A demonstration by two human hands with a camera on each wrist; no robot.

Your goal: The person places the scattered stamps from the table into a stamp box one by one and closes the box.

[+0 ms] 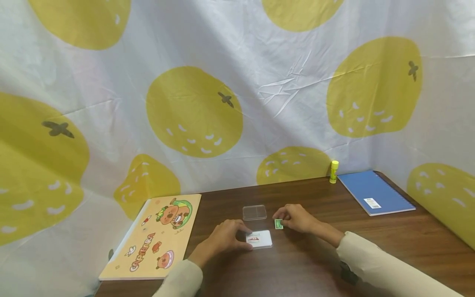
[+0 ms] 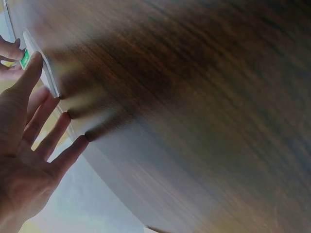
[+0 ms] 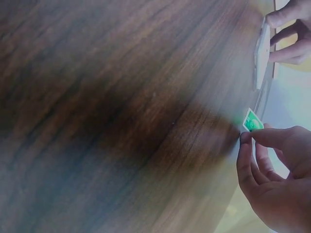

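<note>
Between its thumb and fingertips, my right hand (image 1: 297, 218) pinches a small green postage stamp (image 1: 278, 224) with a pale border, also seen as a green stamp (image 3: 252, 121) in the right wrist view. My left hand (image 1: 227, 237) holds the left side of a shallow clear plastic case (image 1: 265, 246) with thumb and index finger; its other fingers are spread, as the left wrist view shows. White paper pieces fill the case, and a stamp with a red picture (image 1: 254, 239) lies on top. Just behind it lies a clear plastic lid (image 1: 254, 212).
A tan capybara-print pad (image 1: 152, 239) lies at the left of the dark wood table (image 1: 297, 268). At the back right stand a yellow glue stick (image 1: 333, 172) and, lying flat, a blue spiral notebook (image 1: 375, 192). A fruit-print curtain (image 1: 289, 103) hangs behind.
</note>
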